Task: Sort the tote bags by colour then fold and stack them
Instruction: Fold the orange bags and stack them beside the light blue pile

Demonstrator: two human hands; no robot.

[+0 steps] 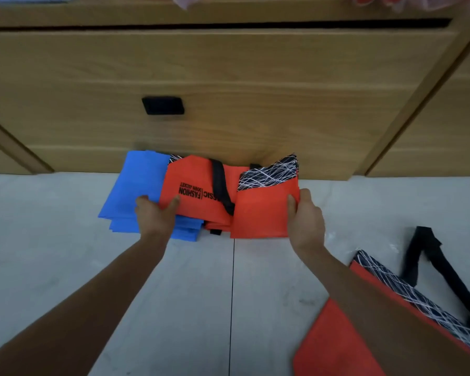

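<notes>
A folded red tote bag printed "FASHION" and "DOWN JACKET" is pinched at its side edges by the left hand and right hand, thumbs on top. It overlaps a blue stack at the floor's far edge, against a wooden cabinet. Bare floor lies nearer.

The folded red bag hides the fingers of the right hand and the edge of the blue stack on its left. Its black strap covers part of the print. Below-right of it, a flat red tote is cropped by the frame edges.
</notes>
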